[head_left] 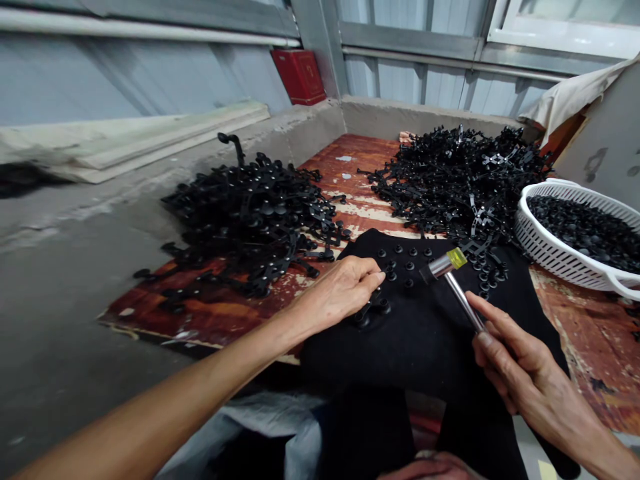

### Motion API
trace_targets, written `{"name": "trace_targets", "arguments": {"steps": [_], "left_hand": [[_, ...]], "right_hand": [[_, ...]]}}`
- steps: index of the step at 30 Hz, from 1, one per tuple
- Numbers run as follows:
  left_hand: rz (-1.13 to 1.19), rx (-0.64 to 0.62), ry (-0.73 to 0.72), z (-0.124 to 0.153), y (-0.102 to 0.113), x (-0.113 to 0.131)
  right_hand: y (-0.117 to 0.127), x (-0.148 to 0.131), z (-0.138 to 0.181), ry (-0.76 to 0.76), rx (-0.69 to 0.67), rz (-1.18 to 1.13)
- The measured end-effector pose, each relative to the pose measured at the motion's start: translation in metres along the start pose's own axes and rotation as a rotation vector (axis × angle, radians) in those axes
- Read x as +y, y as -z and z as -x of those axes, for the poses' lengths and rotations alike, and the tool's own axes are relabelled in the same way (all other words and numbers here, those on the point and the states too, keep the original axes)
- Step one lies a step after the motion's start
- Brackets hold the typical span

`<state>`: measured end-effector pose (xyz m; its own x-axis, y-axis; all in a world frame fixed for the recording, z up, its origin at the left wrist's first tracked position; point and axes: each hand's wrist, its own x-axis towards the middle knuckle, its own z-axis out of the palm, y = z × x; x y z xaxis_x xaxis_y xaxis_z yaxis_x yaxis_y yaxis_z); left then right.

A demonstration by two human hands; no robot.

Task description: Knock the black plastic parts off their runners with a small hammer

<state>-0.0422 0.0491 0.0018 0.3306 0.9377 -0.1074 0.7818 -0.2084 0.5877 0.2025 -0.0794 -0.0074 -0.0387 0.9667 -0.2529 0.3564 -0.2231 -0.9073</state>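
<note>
My right hand (520,363) is wrapped round the handle of a small mallet (461,300), its index finger stretched along the shaft. The mallet has a metal head with a yellow face at one end and a dark one at the other, and it is raised over a black cloth (430,353). To its left my left hand (353,287) is closed, fingers pinched on a black jointed bracket (373,308) with round feet. The hand covers part of that bracket. Several small round black caps (409,265) stand in rows on the cloth between the hands.
A heap of black jointed brackets (250,220) lies left on the worn red board (325,157). Another heap (460,173) lies at the back right. Beside it, a white plastic basket (560,253) holds many small black pieces. A concrete ledge (310,127) edges the board.
</note>
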Motion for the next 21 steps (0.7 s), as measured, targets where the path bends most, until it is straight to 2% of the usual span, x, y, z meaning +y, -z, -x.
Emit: {"name": "trace_targets", "arguments": {"steps": [6, 9, 11, 17, 19, 21], "left_hand": [[0.01, 0.011, -0.02, 0.0, 0.0, 0.001], [-0.022, 0.023, -0.035, 0.001, 0.001, 0.003], [-0.071, 0.024, -0.031, 0.001, 0.002, 0.005], [-0.129, 0.013, -0.005, 0.001, 0.004, 0.01], [-0.121, 0.015, -0.016, 0.001, 0.003, 0.01], [-0.13, 0.028, -0.015, 0.0, 0.002, 0.008]], "right_hand": [[0.0, 0.002, -0.001, 0.015, 0.013, 0.016], [0.0, 0.003, -0.001, 0.068, 0.039, 0.087], [-0.001, 0.0, -0.002, 0.161, 0.055, 0.183], [-0.008, -0.025, -0.019, 0.614, 0.052, 0.432], [-0.011, -0.032, -0.028, 0.66, 0.064, 0.543], [-0.014, -0.036, -0.036, 0.609, 0.027, 0.725]]}}
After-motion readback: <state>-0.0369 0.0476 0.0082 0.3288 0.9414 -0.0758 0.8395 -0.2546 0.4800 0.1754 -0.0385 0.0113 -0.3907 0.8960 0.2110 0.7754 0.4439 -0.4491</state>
